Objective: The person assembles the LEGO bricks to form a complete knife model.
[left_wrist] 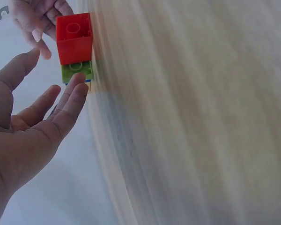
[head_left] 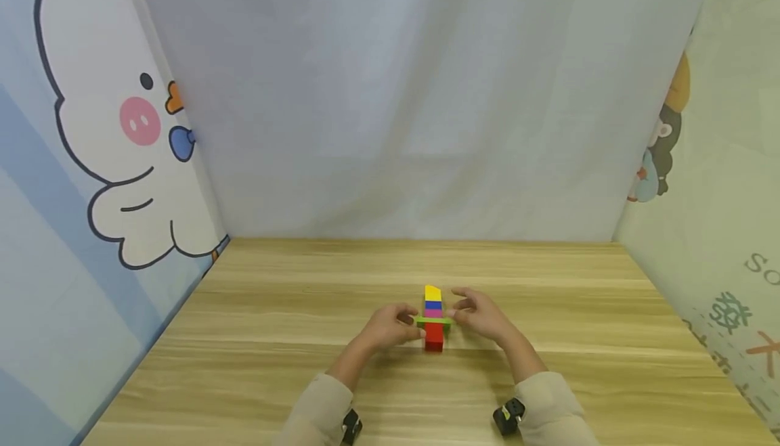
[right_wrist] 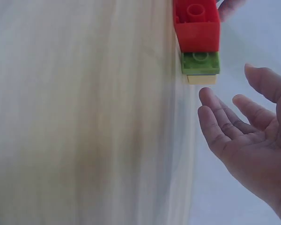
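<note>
A row of joined toy building blocks lies on the wooden table in the head view. Its near end is a red block [head_left: 434, 338], with its hollow underside showing in both wrist views. Behind that a green plate [head_left: 420, 321] sticks out sideways, followed by a purple block [head_left: 433, 313], a blue block [head_left: 433, 304] and a yellow block [head_left: 432, 292] with a slanted top. My left hand [head_left: 390, 327] is at the left side, thumb tip close to the red block, fingers loosely extended. On the other side my right hand [head_left: 481, 314] spreads its fingers beside the green plate, palm toward the blocks.
The wooden table [head_left: 292, 283] reaches back to a grey-white curtain [head_left: 390, 94]. Printed cloth walls stand at left and right, one with a cartoon figure [head_left: 122, 128]. A black wrist camera [head_left: 508, 417] sits at the right sleeve.
</note>
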### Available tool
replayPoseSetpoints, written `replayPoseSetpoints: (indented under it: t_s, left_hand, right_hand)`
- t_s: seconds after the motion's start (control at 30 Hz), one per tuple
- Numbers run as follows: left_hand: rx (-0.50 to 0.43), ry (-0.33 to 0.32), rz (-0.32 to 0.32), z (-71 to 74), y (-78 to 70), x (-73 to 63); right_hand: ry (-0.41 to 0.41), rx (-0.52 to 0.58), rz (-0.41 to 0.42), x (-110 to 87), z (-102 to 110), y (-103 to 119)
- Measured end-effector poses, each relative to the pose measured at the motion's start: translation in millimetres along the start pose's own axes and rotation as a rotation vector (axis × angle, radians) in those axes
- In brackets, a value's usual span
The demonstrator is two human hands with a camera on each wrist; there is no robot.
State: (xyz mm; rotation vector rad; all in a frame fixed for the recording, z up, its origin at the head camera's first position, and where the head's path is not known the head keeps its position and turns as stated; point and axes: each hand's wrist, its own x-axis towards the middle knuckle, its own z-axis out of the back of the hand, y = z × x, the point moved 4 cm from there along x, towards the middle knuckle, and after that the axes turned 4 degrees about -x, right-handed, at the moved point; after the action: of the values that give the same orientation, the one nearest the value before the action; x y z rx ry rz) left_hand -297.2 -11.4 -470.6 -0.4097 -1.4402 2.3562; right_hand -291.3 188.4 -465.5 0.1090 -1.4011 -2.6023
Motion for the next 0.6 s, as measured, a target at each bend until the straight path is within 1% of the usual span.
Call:
replayPoseSetpoints:
  t_s: [0.13,0.33,0.43,0.6]
  left_hand:
    - [0.008,-0.012,-0.045,4.5,-5.0,-5.9]
    - [-0.008,-0.049,-0.089,11.4,-7.5,-17.0]
    - [0.000,-0.069,-0.110,15.3,-6.9,-26.0]
    - [0.053,-0.094,-0.136,26.1,-7.1,-44.8]
  right_hand:
    - [-0.005,-0.023,0.019,-8.5,8,3]
    - [-0.018,-0.065,0.041,-22.4,21,8]
    - [-0.029,-0.095,0.060,-31.6,26,8]
    - [-0.039,-0.136,0.092,-51.5,32,10]
